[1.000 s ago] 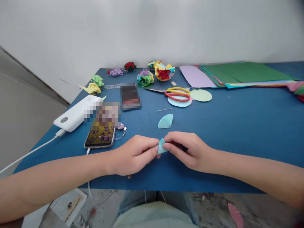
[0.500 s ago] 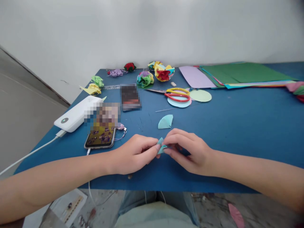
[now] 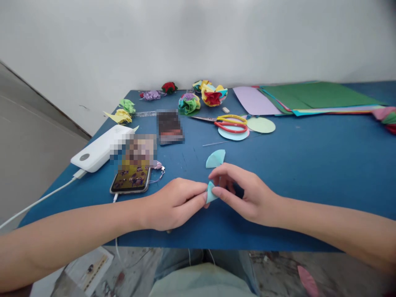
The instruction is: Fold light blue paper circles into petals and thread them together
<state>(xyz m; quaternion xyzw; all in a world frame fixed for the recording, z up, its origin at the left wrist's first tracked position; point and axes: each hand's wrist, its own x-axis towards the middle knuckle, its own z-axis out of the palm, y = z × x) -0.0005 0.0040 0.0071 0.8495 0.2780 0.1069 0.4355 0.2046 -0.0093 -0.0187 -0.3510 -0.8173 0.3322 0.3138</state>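
My left hand (image 3: 173, 204) and my right hand (image 3: 244, 194) meet near the front edge of the blue table (image 3: 309, 165). Both pinch a small folded light-blue paper piece (image 3: 210, 192) between thumb and fingers; most of it is hidden by my fingertips. Just behind my right hand lies a second folded light-blue paper piece (image 3: 215, 158), flat on the table and untouched.
A phone (image 3: 131, 178) and a white power bank (image 3: 99, 147) with a cable lie at the left. Red-and-yellow scissors (image 3: 227, 123) rest on paper circles (image 3: 261, 124). Crumpled paper flowers (image 3: 213, 94) sit at the back, coloured paper sheets (image 3: 309, 97) at back right.
My right hand's fingers have shifted on the small paper piece, lifting and re-pinching it; the piece now stands more upright. My left hand has barely moved.
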